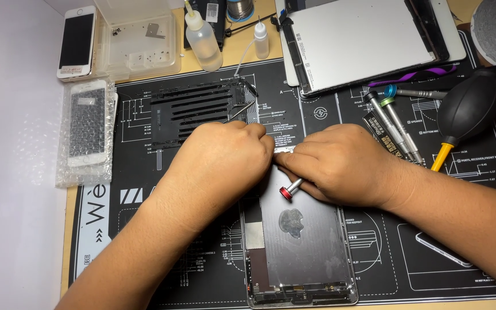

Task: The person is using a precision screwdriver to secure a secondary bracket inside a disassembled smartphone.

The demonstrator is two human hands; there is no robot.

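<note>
Left hand [219,158] curled in a loose fist, knuckles up, pressing at the top edge of the open tablet shell [299,247]; nothing visibly held in it. Right hand [340,166] meets it fingertip to fingertip, closed round a small screwdriver [289,189] with a red cap, whose shaft runs under the palm and cap points toward the camera. Largest item: black repair mat [460,229] with white diagrams, covering most of the worktop. Tablet shell lies on it, silver inside face up, lower end nearest the camera, upper end hidden under both hands. Detached screen panel [363,37] lies at top right, pale back up. Black battery pack [193,112] sits on the mat just beyond the left hand. Clear plastic parts tray [142,43] at top left, a white phone [77,41] beside it, another phone in bubble wrap [86,129] below. Black rubber air blower [467,109] with yellow nozzle at right. Two clear dropper bottles [204,37] near the top. Spare driver bits [397,123] lie beside the blower.
</note>
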